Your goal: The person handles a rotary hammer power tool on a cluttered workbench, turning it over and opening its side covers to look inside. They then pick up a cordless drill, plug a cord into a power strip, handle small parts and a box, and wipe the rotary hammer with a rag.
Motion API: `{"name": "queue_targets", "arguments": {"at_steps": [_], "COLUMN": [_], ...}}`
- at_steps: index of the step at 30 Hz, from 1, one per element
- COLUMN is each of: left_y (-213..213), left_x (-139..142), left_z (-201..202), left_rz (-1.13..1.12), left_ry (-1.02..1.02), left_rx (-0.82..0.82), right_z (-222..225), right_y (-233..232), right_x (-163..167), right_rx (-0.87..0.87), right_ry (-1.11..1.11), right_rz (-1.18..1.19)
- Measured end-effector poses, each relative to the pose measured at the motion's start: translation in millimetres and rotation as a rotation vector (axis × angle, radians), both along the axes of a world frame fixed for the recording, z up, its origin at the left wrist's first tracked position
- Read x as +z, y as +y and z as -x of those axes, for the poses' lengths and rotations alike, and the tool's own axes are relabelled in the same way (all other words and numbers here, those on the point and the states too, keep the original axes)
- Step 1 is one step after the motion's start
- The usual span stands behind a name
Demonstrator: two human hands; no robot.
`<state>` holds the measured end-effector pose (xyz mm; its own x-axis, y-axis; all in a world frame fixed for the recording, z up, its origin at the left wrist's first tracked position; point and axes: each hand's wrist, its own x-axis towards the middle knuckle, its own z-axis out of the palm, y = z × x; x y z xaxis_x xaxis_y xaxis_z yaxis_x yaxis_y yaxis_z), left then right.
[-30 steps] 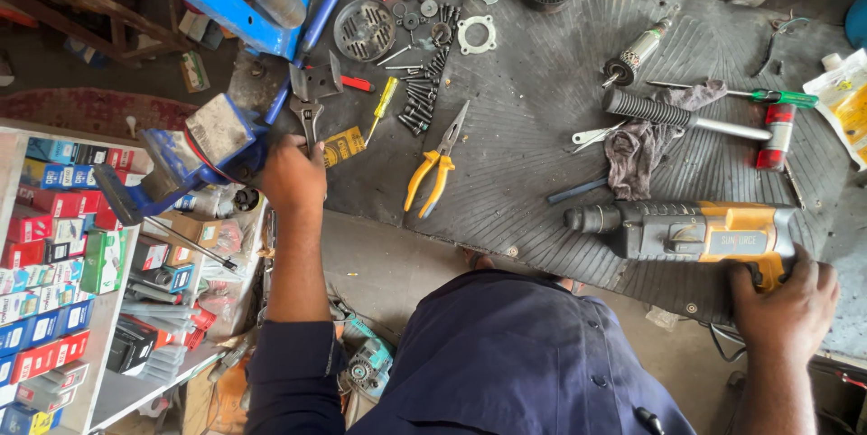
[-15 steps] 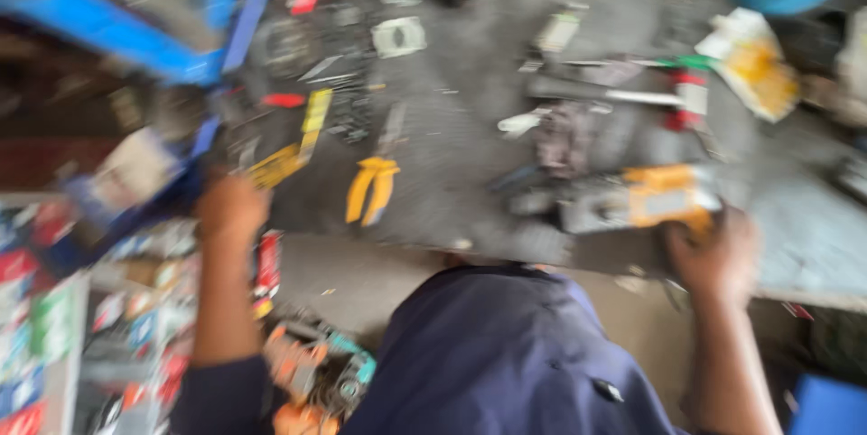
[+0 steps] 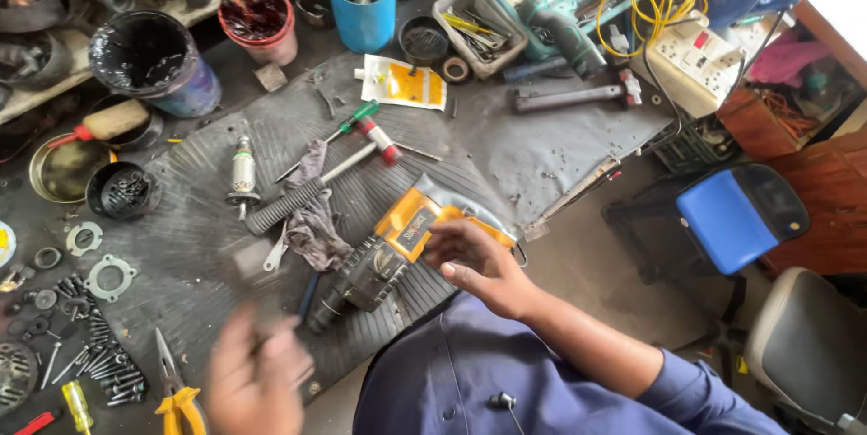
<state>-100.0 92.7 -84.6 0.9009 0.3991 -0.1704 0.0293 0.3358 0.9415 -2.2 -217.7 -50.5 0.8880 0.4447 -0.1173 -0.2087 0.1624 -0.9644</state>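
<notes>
A yellow and black hammer drill [image 3: 384,259] lies on the ribbed grey rubber mat [image 3: 199,182], nose pointing to the lower left. My right hand [image 3: 474,263] grips its yellow rear housing. My left hand [image 3: 257,385] is blurred with motion at the mat's front edge, just left of the drill's nose. A blurred grey block [image 3: 251,261] hovers above it; whether the hand holds it is unclear. A grey rag [image 3: 312,227], a long black ribbed part [image 3: 284,207] and a motor armature [image 3: 242,173] lie beside the drill.
Yellow pliers [image 3: 176,403], bolts [image 3: 99,358] and gaskets [image 3: 110,277] lie at the left. Pots and a blue bucket [image 3: 361,1] stand at the back. A white power strip [image 3: 695,56] with yellow cable is at the back right. A blue stool [image 3: 741,214] stands at the right.
The view swung right. My left hand left the shelf at the left and came to the mat's front edge. My right hand stays on the drill, which is now turned diagonally.
</notes>
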Motion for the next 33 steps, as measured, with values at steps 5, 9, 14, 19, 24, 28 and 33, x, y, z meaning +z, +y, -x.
{"name": "queue_targets", "arguments": {"at_steps": [5,9,14,19,24,28,33], "left_y": [-119,-157,-181,-191,-205,-206,-191], "left_x": [81,96,79,64,51,41,28], "left_z": [-73,-107,-116,-108,-87,-72,-62], "left_rz": [-0.888,-0.894,-0.872,-0.821,-0.829,-0.946,-1.205], "left_ry": [-0.462,-0.488,-0.359,-0.239,-0.108,-0.013,0.068], "left_rx": [-0.419,-0.465,-0.456,-0.344,-0.151,-0.037,0.045], "right_z": [-32,-114,-306,-461,-481,-359,-182], "right_y": [-21,-79,-156,-186,-185,-155,-110], "right_x": [13,9,6,-20,-38,-39,-42], "right_rx": [-0.402,-0.525,-0.619,-0.327,-0.276,-0.351,0.013], "right_ry": [0.23,-0.01,0.158,0.079,0.027,-0.194,-0.286], "right_rz": [-0.177,-0.158,-0.616,-0.644,-0.792,-0.535,-0.017]}}
